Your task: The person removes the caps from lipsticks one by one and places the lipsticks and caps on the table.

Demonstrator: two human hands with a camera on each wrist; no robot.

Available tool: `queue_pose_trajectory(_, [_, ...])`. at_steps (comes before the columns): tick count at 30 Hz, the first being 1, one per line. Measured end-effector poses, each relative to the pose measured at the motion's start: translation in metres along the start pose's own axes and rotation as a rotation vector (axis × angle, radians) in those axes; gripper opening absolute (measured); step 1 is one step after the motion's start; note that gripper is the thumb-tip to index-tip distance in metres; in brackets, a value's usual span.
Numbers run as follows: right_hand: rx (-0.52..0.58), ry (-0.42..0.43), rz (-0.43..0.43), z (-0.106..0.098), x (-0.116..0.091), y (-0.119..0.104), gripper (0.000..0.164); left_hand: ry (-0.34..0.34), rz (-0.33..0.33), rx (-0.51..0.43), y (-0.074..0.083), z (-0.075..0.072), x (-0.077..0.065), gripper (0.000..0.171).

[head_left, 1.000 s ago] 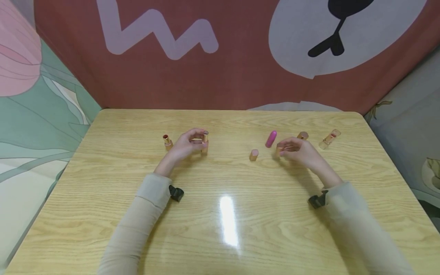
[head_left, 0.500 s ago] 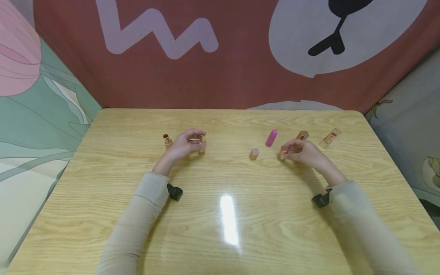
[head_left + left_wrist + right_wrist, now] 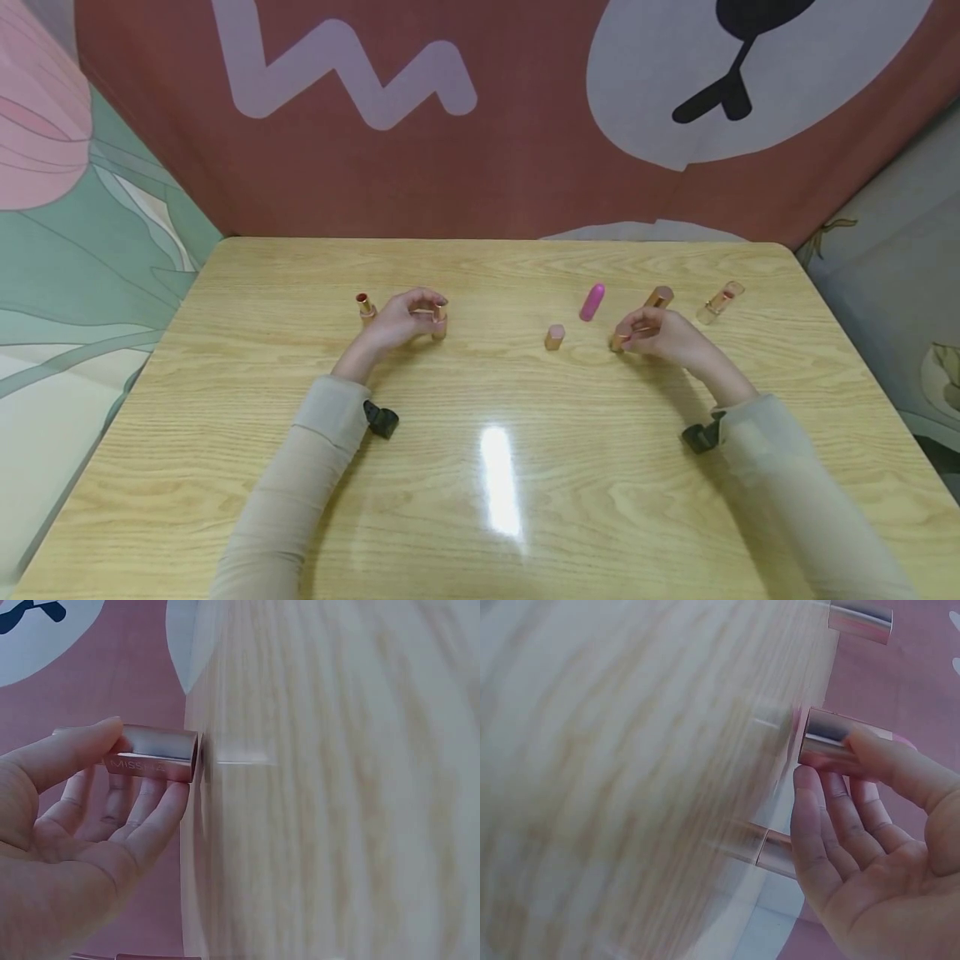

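Note:
My left hand (image 3: 399, 321) grips an uncapped rose-gold lipstick (image 3: 440, 323) between thumb and fingers. In the left wrist view, its lettered base (image 3: 163, 752) stands upright, its lower end right at the tabletop. My right hand (image 3: 662, 335) pinches a short rose-gold lipstick cap (image 3: 826, 742), its rim close over the wood. Just left of my left hand stands another open lipstick (image 3: 365, 307) with a dark red tip. A similar loose cap (image 3: 554, 337) stands left of my right hand.
A magenta bullet-shaped tube (image 3: 592, 302) stands behind the loose cap. Beyond my right hand are a rose-gold tube (image 3: 661, 296) and a clear-cased lipstick (image 3: 722, 302). The wooden table (image 3: 420, 500) meets a red patterned backdrop (image 3: 375, 183) at its far edge.
My left hand has shifted slightly left and lowered with the lipstick. My right hand has moved a little right and down with the cap. The other cosmetics stay put.

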State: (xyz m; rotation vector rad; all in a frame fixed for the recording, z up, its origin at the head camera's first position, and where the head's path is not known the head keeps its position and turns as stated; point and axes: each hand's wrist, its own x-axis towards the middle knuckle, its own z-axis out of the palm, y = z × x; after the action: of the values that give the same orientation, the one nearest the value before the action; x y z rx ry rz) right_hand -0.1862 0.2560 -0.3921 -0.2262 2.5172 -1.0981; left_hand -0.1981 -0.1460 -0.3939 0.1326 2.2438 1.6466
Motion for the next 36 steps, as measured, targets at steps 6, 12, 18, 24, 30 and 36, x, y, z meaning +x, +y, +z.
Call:
queue_pose_trajectory(6, [-0.012,0.002,0.009,0.0004,-0.0006,-0.0015,0.035,-0.007,-0.014,-0.007,0.0015,0.0011,-0.0001,0.042])
queue_pose_trajectory(12, [-0.039,-0.007,0.016,0.0006,-0.0015,-0.0022,0.034,-0.023,-0.019,0.013,0.0007,0.0015,0.0009,0.042])
queue_pose_trajectory(18, [-0.039,-0.017,0.021,0.0004,-0.0012,-0.0020,0.036,-0.031,-0.032,0.011,0.0002,0.0009,0.0007,0.042])
queue_pose_trajectory(24, [0.012,-0.049,0.003,-0.0003,-0.0016,-0.0009,0.048,-0.042,-0.046,0.001,-0.0026,-0.0010,0.0005,0.043])
queue_pose_trajectory(30, [0.019,-0.046,-0.023,0.0004,-0.0021,-0.0023,0.056,-0.053,-0.047,-0.011,-0.0060,-0.0019,0.0010,0.045])
queue_pose_trajectory(36, [0.006,0.029,-0.060,0.0019,-0.0029,-0.0080,0.053,-0.070,0.016,-0.051,-0.0038,-0.0039,-0.0040,0.046])
